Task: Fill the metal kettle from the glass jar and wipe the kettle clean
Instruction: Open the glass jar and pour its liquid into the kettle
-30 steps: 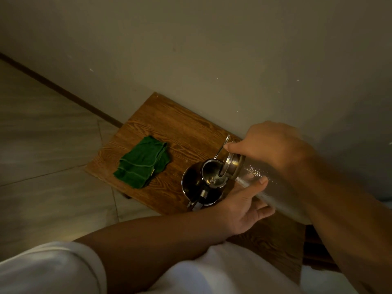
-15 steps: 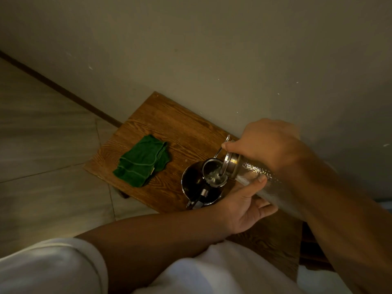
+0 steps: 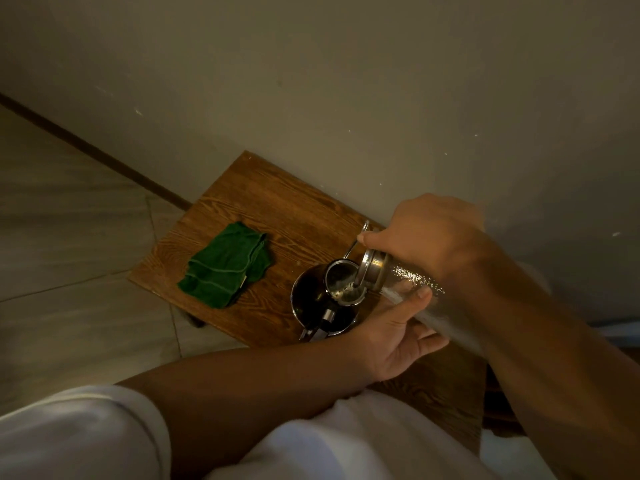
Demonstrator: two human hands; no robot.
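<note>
Both hands' grip closes on the tilted glass jar [image 3: 408,282], right hand [image 3: 429,237] above, left hand [image 3: 398,327] beneath; overtilting could spill past the metal kettle [image 3: 311,299] mouth.

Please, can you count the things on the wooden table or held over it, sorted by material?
Metal: 1, the kettle
Glass: 1, the jar, tilted over the kettle by the left hand and right hand
Fabric: 1, the green cloth
Total: 3
</note>
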